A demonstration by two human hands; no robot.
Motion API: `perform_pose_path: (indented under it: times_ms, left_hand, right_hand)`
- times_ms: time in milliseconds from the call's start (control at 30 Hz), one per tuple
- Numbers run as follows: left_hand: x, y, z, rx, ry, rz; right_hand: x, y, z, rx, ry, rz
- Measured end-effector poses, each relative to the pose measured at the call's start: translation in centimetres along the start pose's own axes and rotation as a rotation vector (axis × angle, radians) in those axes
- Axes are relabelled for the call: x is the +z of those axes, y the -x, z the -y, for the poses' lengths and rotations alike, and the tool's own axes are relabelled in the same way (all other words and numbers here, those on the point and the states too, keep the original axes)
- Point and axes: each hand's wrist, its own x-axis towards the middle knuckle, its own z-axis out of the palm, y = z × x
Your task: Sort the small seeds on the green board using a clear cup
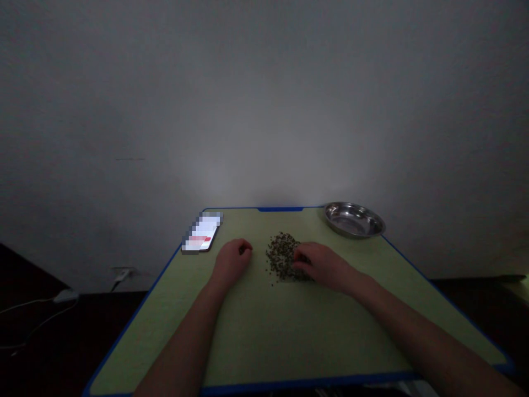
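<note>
Spreading leftward from the loosely curled fingers of the right hand [322, 263], the grains [283, 256] lay on the table [256, 336], farther from the half-closed left hand [233, 260], either hand's hold too dim to tell.

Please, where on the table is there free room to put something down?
The table is bare between the forearms, this side of the dark grains, and along the far edge between phone and bowl. Crowded: the middle, right hand at the grains, left hand close by.
</note>
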Motion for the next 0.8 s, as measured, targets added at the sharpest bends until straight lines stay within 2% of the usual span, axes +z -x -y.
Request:
perform_pose_path:
  times_ms: [400, 667, 800]
  left_hand:
    - [0.2, 0.1, 0.3, 0.027, 0.012, -0.021]
    - [0.6, 0.0, 0.6, 0.028, -0.007, -0.022]
    - [0.6, 0.2, 0.4, 0.028, -0.020, -0.034]
  right_hand:
    - [0.5, -4.2, -2.5, 0.073, 0.020, -0.054]
    - [-0.5, -3.3, -1.9, 0.082, -0.204, -0.066]
    - [-0.4, -2.6, -1.4, 0.056, -0.264, -0.009]
